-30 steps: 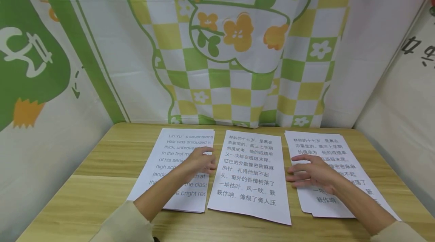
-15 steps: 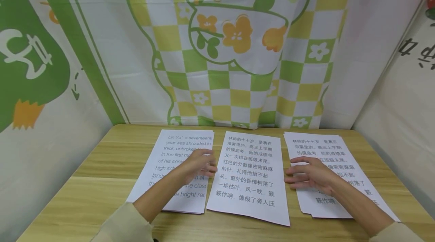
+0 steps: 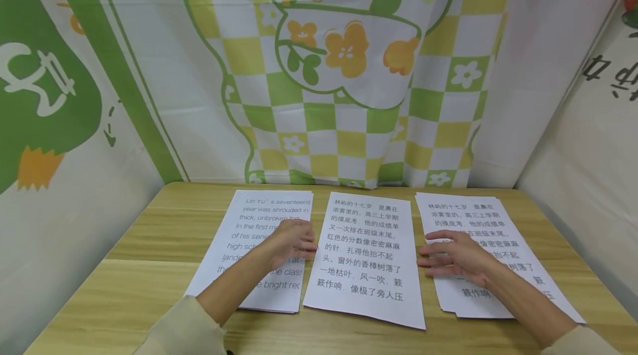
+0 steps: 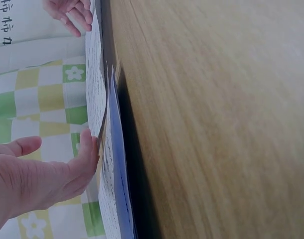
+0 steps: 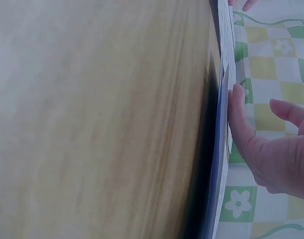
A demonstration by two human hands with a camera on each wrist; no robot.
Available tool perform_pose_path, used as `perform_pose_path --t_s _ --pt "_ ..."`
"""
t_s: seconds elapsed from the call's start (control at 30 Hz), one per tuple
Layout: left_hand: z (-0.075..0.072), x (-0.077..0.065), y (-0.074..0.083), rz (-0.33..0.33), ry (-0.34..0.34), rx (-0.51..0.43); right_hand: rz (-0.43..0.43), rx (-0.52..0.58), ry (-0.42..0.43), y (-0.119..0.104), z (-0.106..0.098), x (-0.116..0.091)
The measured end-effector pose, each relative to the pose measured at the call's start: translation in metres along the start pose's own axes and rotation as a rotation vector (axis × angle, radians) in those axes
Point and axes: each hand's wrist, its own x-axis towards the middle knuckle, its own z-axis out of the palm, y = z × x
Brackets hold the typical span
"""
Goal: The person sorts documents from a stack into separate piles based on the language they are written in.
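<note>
Three lots of printed paper lie side by side on the table. On the left is a stack of English sheets (image 3: 271,208), in the middle a Chinese printed sheet (image 3: 364,255), on the right a stack of Chinese sheets (image 3: 463,216). My left hand (image 3: 289,241) is at the English stack's right edge, its fingertips near the middle sheet's left edge. My right hand (image 3: 461,258) is over the right stack's left edge, fingers spread toward the middle sheet. In the left wrist view the left hand (image 4: 47,179) has fingers loosely bent, holding nothing. The right hand (image 5: 276,149) likewise grips nothing.
The wooden table (image 3: 124,272) reaches back to a green and yellow checked cloth (image 3: 324,122) hanging behind it. Printed cloth walls (image 3: 134,144) close in the left and right sides. In the wrist views, sheet edges stand slightly off the wood.
</note>
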Motion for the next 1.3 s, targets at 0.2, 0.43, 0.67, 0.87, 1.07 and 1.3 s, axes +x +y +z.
perform_pose_path --t_s 0.2,0.43,0.67,0.87,1.07,1.3 --pt "0.001 0.000 0.001 0.012 -0.021 -0.011 0.001 0.013 0.008 0.001 0.001 0.001" --pt "0.004 -0.001 0.000 0.013 -0.032 0.014 -0.014 -0.034 0.001 0.002 0.004 0.002" --pt "0.001 -0.002 0.004 0.024 0.025 0.137 -0.018 -0.049 0.022 0.001 0.007 0.002" --pt "0.007 -0.002 0.004 0.037 -0.017 0.157 -0.020 -0.041 0.024 0.000 0.007 0.002" --pt "0.011 -0.001 0.005 0.039 -0.021 0.159 -0.018 -0.041 0.033 0.000 0.005 0.000" --pt "0.007 0.000 0.007 0.010 0.051 0.121 -0.017 -0.035 0.031 0.000 0.003 -0.001"
